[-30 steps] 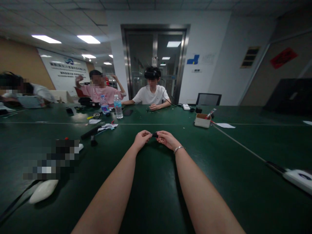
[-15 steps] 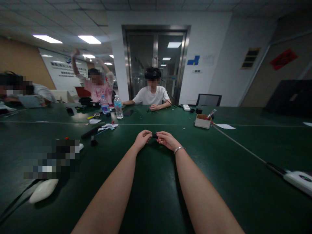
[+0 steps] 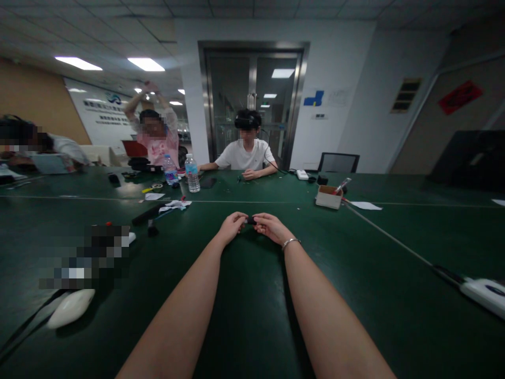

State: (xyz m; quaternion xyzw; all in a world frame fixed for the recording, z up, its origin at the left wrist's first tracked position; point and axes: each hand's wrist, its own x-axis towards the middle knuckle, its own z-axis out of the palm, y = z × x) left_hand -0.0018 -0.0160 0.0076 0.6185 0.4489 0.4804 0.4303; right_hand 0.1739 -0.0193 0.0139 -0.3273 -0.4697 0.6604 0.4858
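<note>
Over the green table my two hands meet at a small, short black object. The fingertips of my left hand are pinched at its left end, where a lighter bit shows. At the other end, my right hand pinches the black part between thumb and fingers; a bracelet circles that wrist. The object is too small to tell its kind, and the fingers cover both ends of it.
Water bottles, papers and a black brush-like item lie left. A white mouse-shaped thing is nearer. Right are a small box and a white corded device. A person sits opposite.
A lighter bit now shows between my left fingertips and the black part. My hands otherwise hold nearly the same place. A person at back left has brought raised arms together overhead.
</note>
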